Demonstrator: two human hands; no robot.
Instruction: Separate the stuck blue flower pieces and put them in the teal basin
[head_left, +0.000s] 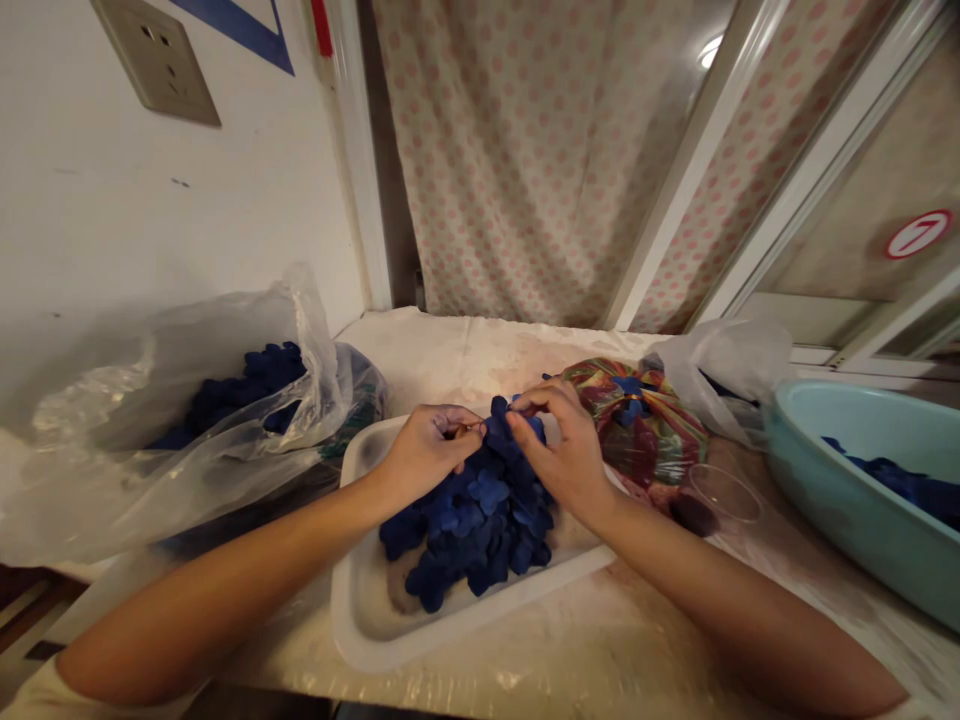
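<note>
Petals [472, 520], deep blue, flat and lobed, lie heaped in a white tray [360, 610] on the tabletop [600, 660]; the heap's long axis runs from near left to far right; left hand [427, 455] has fingertips pressed together at the heap's far edge, pinching something too small to tell; right hand [566, 450] pinches a single petal [499, 408] at the heap's far end.

A wall socket [157, 62], polka-dot curtain [525, 170] behind — a red-ringed round sticker [919, 234], clear plastic cup [724, 497]
</note>
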